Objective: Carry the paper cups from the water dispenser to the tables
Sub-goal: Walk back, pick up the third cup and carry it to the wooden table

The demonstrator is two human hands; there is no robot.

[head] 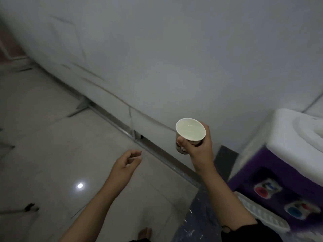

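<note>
My right hand [199, 147] grips a white paper cup [190, 131] around its wall, held upright in mid air and filled with water close to the rim. My left hand [127, 163] hangs lower and to the left, empty, with its fingers loosely curled and apart. The water dispenser [283, 165] stands at the right edge, white on top and purple on its front, with a red tap and a blue tap above a white drip tray [262, 213]. No table is in view.
A white wall [174, 58] runs diagonally across the view, with a grey skirting strip [157, 149] at its foot. Glossy pale floor tiles [52, 154] spread to the left. A dark mat [201, 215] lies in front of the dispenser. My bare foot [145, 233] shows at the bottom.
</note>
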